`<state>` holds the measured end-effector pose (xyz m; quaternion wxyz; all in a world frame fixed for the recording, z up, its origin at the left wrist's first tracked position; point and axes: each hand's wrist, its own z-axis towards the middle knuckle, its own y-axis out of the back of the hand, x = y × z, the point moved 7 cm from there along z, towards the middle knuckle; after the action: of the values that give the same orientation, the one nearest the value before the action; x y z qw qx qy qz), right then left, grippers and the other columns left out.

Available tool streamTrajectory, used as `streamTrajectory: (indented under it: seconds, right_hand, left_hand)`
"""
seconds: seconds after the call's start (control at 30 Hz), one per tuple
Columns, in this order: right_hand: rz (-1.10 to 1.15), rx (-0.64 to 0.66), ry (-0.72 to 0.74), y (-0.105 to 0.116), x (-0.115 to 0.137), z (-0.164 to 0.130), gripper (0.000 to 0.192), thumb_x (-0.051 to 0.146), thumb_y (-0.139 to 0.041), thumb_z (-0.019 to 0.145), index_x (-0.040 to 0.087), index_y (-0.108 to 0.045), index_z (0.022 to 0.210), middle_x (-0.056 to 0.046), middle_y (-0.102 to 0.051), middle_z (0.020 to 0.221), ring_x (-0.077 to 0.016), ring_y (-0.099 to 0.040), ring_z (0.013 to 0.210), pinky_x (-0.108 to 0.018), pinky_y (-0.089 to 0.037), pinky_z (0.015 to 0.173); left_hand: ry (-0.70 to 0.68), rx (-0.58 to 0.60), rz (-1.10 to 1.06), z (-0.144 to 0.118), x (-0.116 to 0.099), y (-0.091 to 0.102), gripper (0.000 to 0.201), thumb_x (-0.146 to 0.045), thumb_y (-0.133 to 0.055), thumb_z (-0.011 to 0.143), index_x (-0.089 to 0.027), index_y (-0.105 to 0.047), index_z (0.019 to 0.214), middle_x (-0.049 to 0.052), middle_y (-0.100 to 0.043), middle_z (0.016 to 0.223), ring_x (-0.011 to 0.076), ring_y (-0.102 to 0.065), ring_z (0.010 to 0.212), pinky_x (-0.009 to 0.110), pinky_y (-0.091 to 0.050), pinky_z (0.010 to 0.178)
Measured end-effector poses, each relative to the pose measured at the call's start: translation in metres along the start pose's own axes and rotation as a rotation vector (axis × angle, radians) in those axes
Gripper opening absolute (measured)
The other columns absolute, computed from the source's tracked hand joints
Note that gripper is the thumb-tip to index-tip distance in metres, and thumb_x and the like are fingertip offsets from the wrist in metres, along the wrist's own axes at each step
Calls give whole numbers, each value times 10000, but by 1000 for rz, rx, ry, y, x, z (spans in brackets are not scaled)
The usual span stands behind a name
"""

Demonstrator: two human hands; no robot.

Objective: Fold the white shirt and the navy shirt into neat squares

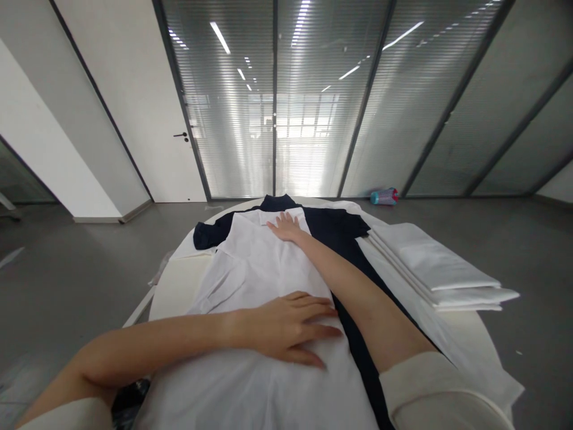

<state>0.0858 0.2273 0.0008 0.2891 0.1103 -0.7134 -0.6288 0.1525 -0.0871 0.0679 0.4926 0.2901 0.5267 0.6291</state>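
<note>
A round white table [174, 292] stands on grey floor before a wall of glass panels with blinds. The left hand [286, 325] lies flat, fingers spread, on the near part of a white cloth garment [259, 263]; the right hand [285, 227] presses flat at its far collar end. Both grip nothing. The garment lies spread over a dark navy short-sleeved shirt [340, 230] (smoothing looks underway, folding not begun). 1 stack of folded white cloths [443, 269] crowds the right edge; the left rim has room.

Head camera looks forward and down, close over the table [179, 292], toward a glass wall [313, 89].
</note>
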Motion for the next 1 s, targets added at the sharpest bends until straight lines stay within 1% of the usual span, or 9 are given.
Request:
streamTrajectory:
  seconds: [0.13, 0.3, 0.4, 0.47, 0.57, 0.67, 0.73, 0.87, 1.0]
  right_hand:
    - [-29, -8, 9, -3, 2, 0, 929, 753, -109, 912, 109, -196, 1576, -121, -15, 1655, -306, 71, 1513, -532, 64, 1191]
    - [38, -28, 12, -1, -4, 7, 858, 711, -124, 939, 153, -117, 1591, -111, -15, 1656, -286, 27, 1518, -524, 34, 1195]
    - [111, -77, 47, 9, -6, 8, 813, 684, -124, 955, 184, -82, 1595, -114, -1, 1658, -284, 7, 1519, -496, -36, 1201]
    - [151, -139, 65, 21, -10, 7, 775, 645, -88, 973, 183, -62, 1596, -118, 6, 1658, -278, -3, 1520, -471, -87, 1201]
    - [135, -138, 83, 34, -20, 4, 743, 601, -100, 991, 160, -166, 1586, -129, -59, 1654, -297, -24, 1518, -481, -105, 1196]
    - [101, -58, 88, 37, -30, -4, 714, 582, -167, 997, 157, -264, 1563, -133, -149, 1642, -309, -78, 1514, -492, -120, 1194]
    - [90, -19, 85, 33, -34, -14, 727, 597, -191, 990, 156, -273, 1561, -131, -153, 1641, -315, -93, 1511, -485, -128, 1196]
    - [50, 25, 85, 15, -33, -37, 813, 685, -168, 953, 174, -187, 1585, -106, -66, 1654, -328, -58, 1513, -516, -82, 1204]
    - [-15, 8, 57, 2, -31, -50, 857, 724, -144, 933, 169, -183, 1584, -119, -104, 1649, -304, -60, 1516, -512, -58, 1207]
  left_hand:
    - [-31, 44, 93, -6, -14, -25, 752, -621, -548, 884, -163, -438, 1470, 147, -375, 1554, 354, -207, 1484, 576, -173, 1191]
    - [-31, 80, 78, -18, -38, -29, 671, -612, -545, 869, -306, -469, 1463, 95, -284, 1604, 401, -142, 1489, 619, -173, 1171]
    - [-30, 88, 70, -16, -41, -24, 643, -595, -556, 877, -294, -496, 1442, 97, -295, 1599, 392, -162, 1488, 614, -166, 1176]
    - [-33, 93, 46, -10, -37, -19, 609, -592, -534, 905, -258, -523, 1414, 96, -366, 1565, 348, -238, 1476, 581, -162, 1193]
    - [18, 88, 11, 6, -18, -8, 547, -545, -442, 976, -192, -538, 1382, 103, -470, 1495, 272, -351, 1433, 515, -181, 1209]
    - [133, 53, 14, 23, 5, -2, 568, -527, -424, 989, -172, -482, 1429, 126, -459, 1502, 287, -333, 1443, 541, -181, 1200]
    - [147, 56, 9, 29, 7, -6, 639, -561, -462, 962, -180, -424, 1474, 135, -411, 1535, 319, -288, 1462, 576, -171, 1189]
    - [21, 108, 8, 29, -19, -29, 714, -613, -518, 910, -240, -391, 1505, 126, -350, 1572, 364, -264, 1464, 628, -121, 1175]
    - [-51, 92, 58, 22, -42, -44, 699, -623, -526, 892, -250, -449, 1477, 97, -357, 1572, 372, -223, 1477, 651, -44, 1178]
